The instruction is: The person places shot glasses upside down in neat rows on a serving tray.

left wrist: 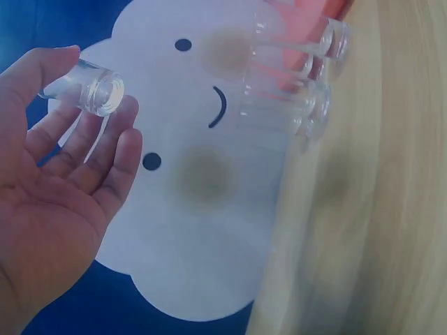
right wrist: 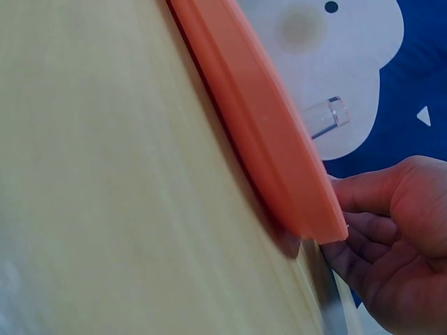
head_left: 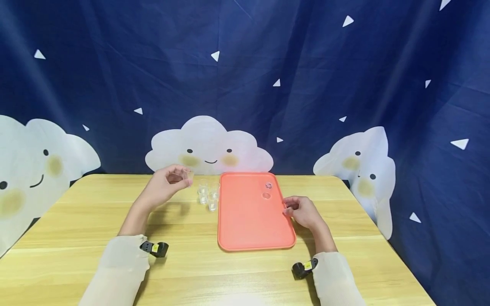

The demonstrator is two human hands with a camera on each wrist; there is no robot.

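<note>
My left hand (head_left: 164, 185), raised above the table's back left, holds a small clear shot glass (left wrist: 85, 87) between thumb and fingers, its thick base tilted down toward the table. Just right of that hand, several more clear shot glasses (head_left: 212, 199) stand upright in a cluster beside the tray's left edge. My right hand (head_left: 304, 212) grips the right rim of the coral-red tray (head_left: 252, 225) between thumb and fingers. On the tray, near its back right, one shot glass (right wrist: 328, 117) stands with its thick base uppermost.
The light wooden table (head_left: 183, 272) reaches back to a dark blue curtain (head_left: 245, 93) with white clouds and triangles. Each sleeved wrist carries a small black camera; one is the left camera (head_left: 155, 248), the other the right camera (head_left: 304, 268).
</note>
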